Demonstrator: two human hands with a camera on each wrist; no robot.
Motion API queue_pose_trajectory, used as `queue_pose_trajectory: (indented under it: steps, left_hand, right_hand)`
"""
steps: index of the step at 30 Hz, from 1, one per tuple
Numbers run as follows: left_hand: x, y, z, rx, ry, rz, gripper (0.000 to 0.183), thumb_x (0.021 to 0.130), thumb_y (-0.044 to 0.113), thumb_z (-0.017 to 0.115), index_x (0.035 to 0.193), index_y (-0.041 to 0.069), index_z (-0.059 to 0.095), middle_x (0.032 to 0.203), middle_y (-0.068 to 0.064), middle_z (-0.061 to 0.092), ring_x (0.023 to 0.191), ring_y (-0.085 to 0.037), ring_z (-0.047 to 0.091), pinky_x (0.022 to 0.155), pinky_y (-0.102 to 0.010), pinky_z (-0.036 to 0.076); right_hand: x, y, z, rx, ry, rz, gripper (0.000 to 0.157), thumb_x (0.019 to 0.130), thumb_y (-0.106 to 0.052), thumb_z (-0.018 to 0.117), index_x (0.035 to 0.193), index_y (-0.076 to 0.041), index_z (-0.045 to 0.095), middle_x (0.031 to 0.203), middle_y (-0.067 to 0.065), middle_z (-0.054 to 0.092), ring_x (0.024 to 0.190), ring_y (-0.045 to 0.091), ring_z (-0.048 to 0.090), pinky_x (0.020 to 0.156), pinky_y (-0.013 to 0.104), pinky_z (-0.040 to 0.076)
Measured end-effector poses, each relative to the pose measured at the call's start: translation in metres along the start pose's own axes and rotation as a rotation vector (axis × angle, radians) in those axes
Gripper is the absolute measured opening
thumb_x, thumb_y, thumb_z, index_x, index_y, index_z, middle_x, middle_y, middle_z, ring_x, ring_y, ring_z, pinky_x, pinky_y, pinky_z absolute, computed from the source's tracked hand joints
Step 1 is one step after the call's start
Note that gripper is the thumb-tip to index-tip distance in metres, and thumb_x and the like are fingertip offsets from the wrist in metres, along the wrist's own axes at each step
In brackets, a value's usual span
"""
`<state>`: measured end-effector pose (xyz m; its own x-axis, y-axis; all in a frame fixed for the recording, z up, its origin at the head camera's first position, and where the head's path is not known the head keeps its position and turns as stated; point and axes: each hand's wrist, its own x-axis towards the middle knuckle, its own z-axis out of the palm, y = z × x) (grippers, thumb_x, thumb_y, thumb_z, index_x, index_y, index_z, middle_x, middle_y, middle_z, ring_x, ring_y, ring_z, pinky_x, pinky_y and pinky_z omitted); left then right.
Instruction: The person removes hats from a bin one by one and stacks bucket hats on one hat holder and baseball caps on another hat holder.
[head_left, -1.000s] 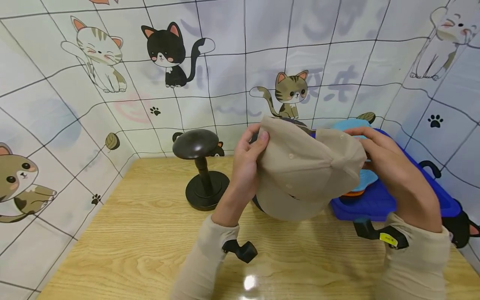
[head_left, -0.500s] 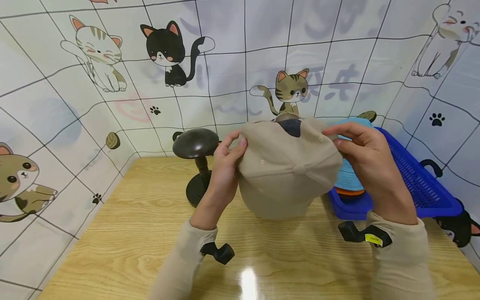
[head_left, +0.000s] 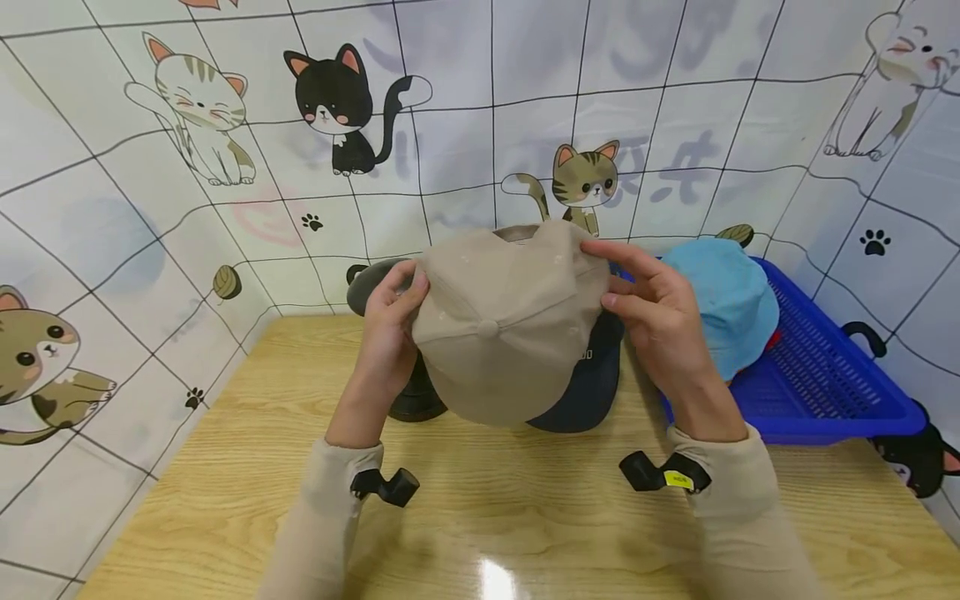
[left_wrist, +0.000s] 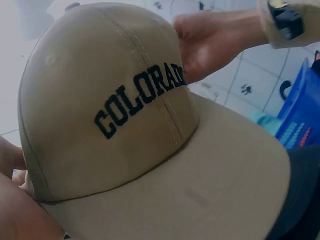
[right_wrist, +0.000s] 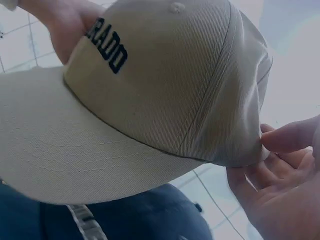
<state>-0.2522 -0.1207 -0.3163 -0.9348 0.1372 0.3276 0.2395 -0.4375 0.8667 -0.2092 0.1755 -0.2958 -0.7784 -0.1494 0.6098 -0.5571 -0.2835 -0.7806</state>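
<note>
A beige baseball cap [head_left: 495, 333] is held up over the table, brim toward the person. Dark letters reading "COLORADO" run across its front in the left wrist view. My left hand [head_left: 382, 342] grips the cap's left side, thumb on the outside. At the opposite side my right hand [head_left: 663, 333] pinches the cap's edge between thumb and fingers, as the right wrist view [right_wrist: 285, 175] shows. Behind the cap stands a black hat stand [head_left: 367, 287], largely covered by cap and left hand. A navy cap [head_left: 592, 383] shows partly beneath the beige one.
To the right is a blue plastic basket [head_left: 847, 417] with a light blue bucket hat [head_left: 720, 292] in it; something orange-red peeks out under the hat. The wooden table [head_left: 225, 500] meets a wall covering [head_left: 465, 167] with cat drawings.
Both hands have carried the beige cap leftward, from near the basket to in front of the hat stand. The navy cap and more of the basket have come into sight.
</note>
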Motion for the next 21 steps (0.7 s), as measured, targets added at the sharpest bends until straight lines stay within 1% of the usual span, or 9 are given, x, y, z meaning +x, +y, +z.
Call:
queue_pose_trajectory:
  steps: [4,8,10,11,14,16,17,19,21]
  left_hand:
    - [0.004,0.006,-0.013,-0.033,0.026,0.030,0.015,0.108,0.018,0.055,0.120,0.016,0.063,0.093,0.006,0.071,0.072,-0.005,0.068,0.063,-0.020,0.055]
    - [0.006,0.010,-0.022,-0.062,0.046,0.061,0.016,0.107,0.019,0.057,0.121,0.015,0.062,0.086,0.005,0.070,0.066,-0.006,0.065,0.060,-0.020,0.054]
    - [0.007,0.012,-0.026,-0.072,0.052,0.067,0.017,0.106,0.019,0.058,0.122,0.015,0.062,0.085,0.004,0.069,0.067,-0.007,0.065,0.060,-0.021,0.054]
    - [0.007,0.013,-0.028,-0.074,0.057,0.071,0.017,0.106,0.020,0.058,0.122,0.015,0.062,0.086,0.004,0.069,0.067,-0.008,0.066,0.060,-0.021,0.054]
    - [0.008,0.016,-0.035,-0.095,0.071,0.093,0.016,0.107,0.019,0.057,0.121,0.014,0.062,0.091,0.003,0.067,0.073,-0.008,0.066,0.063,-0.020,0.055]
    - [0.009,0.019,-0.038,-0.108,0.085,0.110,0.015,0.107,0.018,0.056,0.120,0.014,0.063,0.093,0.003,0.066,0.075,-0.008,0.066,0.064,-0.020,0.055]
    - [0.009,0.021,-0.040,-0.112,0.094,0.116,0.014,0.107,0.018,0.056,0.119,0.013,0.063,0.094,0.002,0.066,0.075,-0.008,0.065,0.064,-0.020,0.055]
    - [0.010,0.023,-0.043,-0.109,0.115,0.123,0.014,0.107,0.017,0.056,0.118,0.013,0.063,0.093,0.003,0.066,0.074,-0.007,0.065,0.063,-0.019,0.055]
    - [0.010,0.026,-0.046,-0.110,0.135,0.119,0.014,0.106,0.018,0.058,0.117,0.013,0.064,0.089,0.003,0.066,0.069,-0.007,0.065,0.061,-0.020,0.054]
  right_hand:
    - [0.006,0.008,0.017,-0.118,-0.050,0.033,0.055,0.096,0.017,0.044,0.146,-0.003,0.055,0.156,0.007,0.047,0.124,0.012,0.067,0.096,0.024,0.056]
    - [0.013,0.015,0.033,-0.195,-0.066,0.026,0.052,0.099,0.016,0.045,0.148,0.000,0.052,0.158,0.009,0.045,0.122,0.009,0.067,0.092,0.024,0.057]
    - [0.016,0.019,0.042,-0.196,-0.023,0.015,0.051,0.098,0.017,0.046,0.145,0.001,0.054,0.154,0.008,0.050,0.118,0.010,0.069,0.091,0.024,0.058]
    - [0.017,0.021,0.046,-0.188,0.016,0.012,0.049,0.098,0.017,0.048,0.142,0.000,0.058,0.148,0.007,0.054,0.114,0.010,0.070,0.090,0.025,0.058]
    - [0.022,0.029,0.059,-0.119,0.168,0.027,0.038,0.096,0.016,0.054,0.123,-0.005,0.071,0.124,0.002,0.068,0.104,0.011,0.070,0.086,0.024,0.057]
    - [0.025,0.034,0.067,-0.081,0.257,0.037,0.031,0.096,0.015,0.058,0.110,-0.007,0.075,0.109,0.000,0.072,0.098,0.012,0.070,0.083,0.024,0.057]
    - [0.026,0.037,0.071,-0.067,0.286,0.045,0.028,0.096,0.014,0.059,0.106,-0.006,0.076,0.105,0.000,0.073,0.098,0.012,0.070,0.082,0.024,0.057]
    - [0.028,0.041,0.078,-0.068,0.306,0.067,0.026,0.097,0.011,0.059,0.107,-0.004,0.076,0.106,0.001,0.073,0.098,0.012,0.070,0.082,0.024,0.056]
    - [0.028,0.045,0.083,-0.099,0.291,0.092,0.025,0.099,0.008,0.056,0.115,0.000,0.074,0.114,0.004,0.070,0.099,0.011,0.069,0.083,0.024,0.056]
